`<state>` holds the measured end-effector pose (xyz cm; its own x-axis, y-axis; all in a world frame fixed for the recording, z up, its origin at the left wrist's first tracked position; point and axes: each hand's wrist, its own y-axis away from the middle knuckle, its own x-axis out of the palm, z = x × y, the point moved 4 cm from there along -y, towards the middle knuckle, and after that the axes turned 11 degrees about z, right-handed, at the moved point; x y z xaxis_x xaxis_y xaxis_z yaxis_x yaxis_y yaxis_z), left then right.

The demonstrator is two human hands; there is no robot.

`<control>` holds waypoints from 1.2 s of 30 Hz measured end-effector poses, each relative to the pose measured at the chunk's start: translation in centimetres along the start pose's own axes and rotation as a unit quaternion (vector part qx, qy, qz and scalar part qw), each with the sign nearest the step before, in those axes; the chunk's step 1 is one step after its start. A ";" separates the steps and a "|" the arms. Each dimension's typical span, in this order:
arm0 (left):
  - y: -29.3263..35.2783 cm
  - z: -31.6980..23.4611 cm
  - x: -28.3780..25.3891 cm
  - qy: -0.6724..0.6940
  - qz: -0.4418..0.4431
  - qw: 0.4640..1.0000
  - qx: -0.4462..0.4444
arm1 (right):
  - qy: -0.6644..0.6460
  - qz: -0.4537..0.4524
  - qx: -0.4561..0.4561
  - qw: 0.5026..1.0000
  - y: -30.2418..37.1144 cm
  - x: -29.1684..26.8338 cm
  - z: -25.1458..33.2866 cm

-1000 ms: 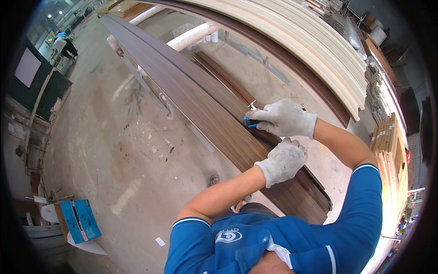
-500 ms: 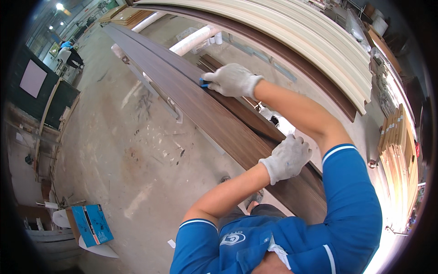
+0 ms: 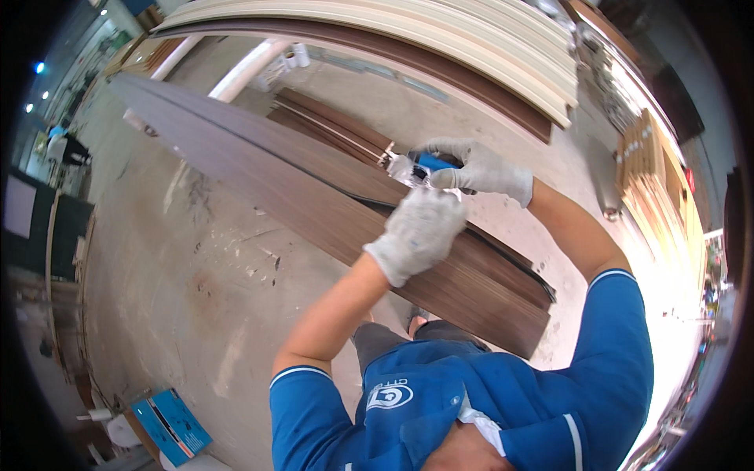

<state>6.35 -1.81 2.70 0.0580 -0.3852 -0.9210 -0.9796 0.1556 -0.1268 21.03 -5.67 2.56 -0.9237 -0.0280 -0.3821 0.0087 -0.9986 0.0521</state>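
Right hand [image 3: 481, 169] grasps blue tool [image 3: 434, 162], seen past far edge of plank [image 3: 330, 216]. Left hand [image 3: 424, 228] is curled over black strip [image 3: 369, 201] on plank; cannot tell if gripping it. Near edge borders wide open floor [image 3: 228, 267]. Beyond far edge, brown boards [image 3: 334, 122], then pale boards [image 3: 471, 55], narrow room.

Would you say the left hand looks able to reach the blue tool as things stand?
Probably yes: the left hand is close to the blue tool, though the right hand holds it and partly blocks the way.
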 end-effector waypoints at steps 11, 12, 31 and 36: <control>0.0 -0.5 0.0 0.032 -0.100 0.994 0.015 | -0.154 0.026 0.209 0.965 18.1 0.6 -1.0; 0.0 -0.5 0.0 0.039 -0.101 0.994 0.021 | -0.125 0.022 0.215 0.968 19.3 0.7 -0.6; 3.6 -4.1 -0.2 -0.107 -0.152 0.982 -0.042 | -0.080 -0.154 0.284 0.943 31.0 4.7 3.0; 10.4 -15.7 6.6 0.014 -0.397 0.889 -0.227 | 0.026 -0.122 0.254 0.959 32.6 5.3 -0.1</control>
<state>-6.48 -17.03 1.04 0.7680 -0.2326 -0.5967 -0.6082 -0.5570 -0.5655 16.49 -38.39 2.19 -0.8541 0.1891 -0.4845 -0.4056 -0.8254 0.3928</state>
